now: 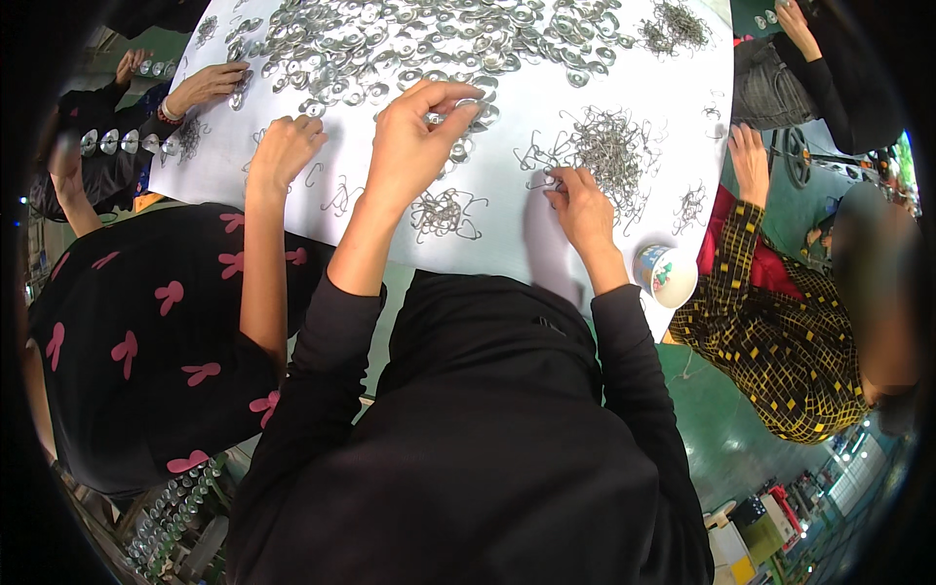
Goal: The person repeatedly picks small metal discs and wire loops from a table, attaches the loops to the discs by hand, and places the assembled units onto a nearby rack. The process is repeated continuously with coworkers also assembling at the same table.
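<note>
My left hand (pixel 414 141) is raised over the middle of the white table, thumb and forefinger closed on a shiny round metal disc (pixel 469 107). More discs lie just beyond and under its fingertips. My right hand (pixel 585 214) rests lower on the table to the right, its fingers pinched together at the left edge of a tangled heap of bent wire hooks (pixel 616 156). Some hooks touch those fingertips; whether one is between them I cannot make out. A smaller heap of wire hooks (pixel 441 213) lies between my two forearms.
A big spread of metal discs (pixel 390 39) covers the far part of the white table (pixel 507 229). A paper cup (pixel 673 277) lies near the right corner. Co-workers' hands (pixel 285 151) reach in from the left, and another hand (pixel 749 164) rests at the right edge.
</note>
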The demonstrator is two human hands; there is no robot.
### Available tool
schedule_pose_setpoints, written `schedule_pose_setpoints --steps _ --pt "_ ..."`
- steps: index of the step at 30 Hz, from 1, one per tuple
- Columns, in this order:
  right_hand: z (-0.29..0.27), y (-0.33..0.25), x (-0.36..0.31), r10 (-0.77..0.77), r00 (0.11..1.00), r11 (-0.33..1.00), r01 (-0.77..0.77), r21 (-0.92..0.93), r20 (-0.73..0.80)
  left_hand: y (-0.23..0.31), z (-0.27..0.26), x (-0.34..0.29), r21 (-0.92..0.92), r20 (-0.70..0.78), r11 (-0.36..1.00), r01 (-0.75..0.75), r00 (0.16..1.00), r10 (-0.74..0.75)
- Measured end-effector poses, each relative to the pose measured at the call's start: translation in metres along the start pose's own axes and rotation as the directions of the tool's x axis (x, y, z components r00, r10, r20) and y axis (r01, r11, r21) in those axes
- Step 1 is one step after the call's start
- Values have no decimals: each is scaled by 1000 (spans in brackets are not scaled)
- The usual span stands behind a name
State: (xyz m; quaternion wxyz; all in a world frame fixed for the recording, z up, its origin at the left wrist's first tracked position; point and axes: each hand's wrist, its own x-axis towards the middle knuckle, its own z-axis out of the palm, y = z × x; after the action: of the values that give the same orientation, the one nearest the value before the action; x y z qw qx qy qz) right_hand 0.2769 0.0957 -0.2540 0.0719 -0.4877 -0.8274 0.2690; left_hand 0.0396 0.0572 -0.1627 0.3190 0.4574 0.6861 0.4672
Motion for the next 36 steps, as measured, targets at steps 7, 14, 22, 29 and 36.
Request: schedule_pose_setpoints --steps 7,14,22,29,36 --pt "5 -18 -4 -99 993 994 96 48 64 4 -4 -17 -126 -48 992 10 999 -17" --pt "4 -20 43 -215 976 973 212 -97 -30 2 -3 -33 -125 -46 992 -23 999 17" --pt "11 -7 57 -475 871 815 489 -310 124 -2 -5 -50 -152 10 988 15 1000 -14" --pt "-15 -17 24 -34 992 892 -25 451 123 -8 3 -61 -216 14 976 12 1000 -9" --pt "-1 -5 9 77 982 664 -181 726 175 -19 16 -64 -233 3 972 -6 1000 7"
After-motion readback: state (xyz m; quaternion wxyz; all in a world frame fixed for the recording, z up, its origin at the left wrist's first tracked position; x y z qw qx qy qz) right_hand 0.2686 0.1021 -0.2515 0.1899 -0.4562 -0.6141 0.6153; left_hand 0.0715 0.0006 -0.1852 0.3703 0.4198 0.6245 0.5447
